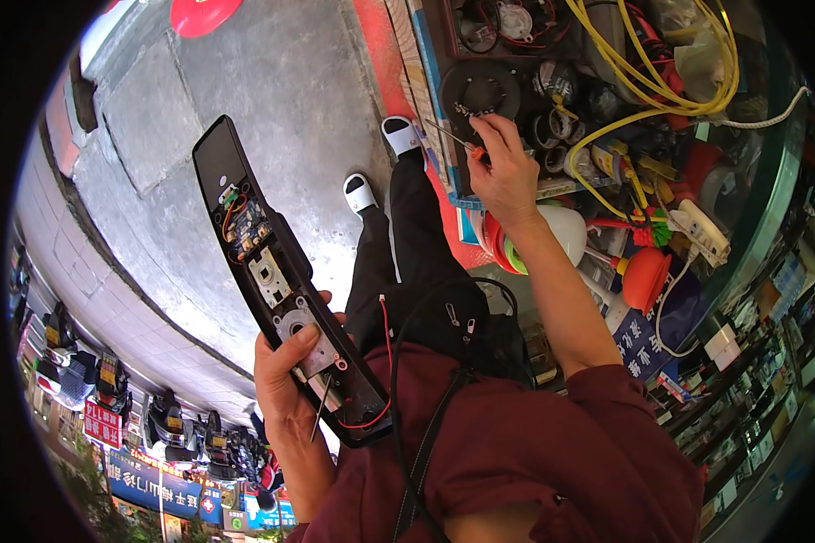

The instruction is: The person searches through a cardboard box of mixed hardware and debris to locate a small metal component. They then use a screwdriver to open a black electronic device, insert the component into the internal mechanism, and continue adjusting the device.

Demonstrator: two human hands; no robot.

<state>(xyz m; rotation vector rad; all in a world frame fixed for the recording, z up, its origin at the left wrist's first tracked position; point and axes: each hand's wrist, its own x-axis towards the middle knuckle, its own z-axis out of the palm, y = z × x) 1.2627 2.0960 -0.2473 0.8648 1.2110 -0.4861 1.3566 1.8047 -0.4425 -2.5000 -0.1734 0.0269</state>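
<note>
My left hand (285, 376) is wrapped round the lower part of a long black electronic door lock panel (294, 240), its thumb on the inner metal plate. The panel's open back shows a circuit board (247, 231) with coloured wires and a silver metal part (269, 276). A red wire (389, 339) with a white plug rises loose from its lower end, and a thin metal rod (320, 409) sticks out near my wrist. In my right hand (507, 172) is a screwdriver (477, 153) with a red handle. My fingertips are at a round black dish (507, 86) holding several small screws (480, 109).
A cluttered tray on the right holds tape rolls (548, 127), a coiled yellow cable (598, 136) and tools. Nearer stand a red rubber plunger (646, 281) and a white power strip (700, 231). A red stool (204, 14) stands on the concrete floor (272, 72). Motorbikes (167, 421) line the street.
</note>
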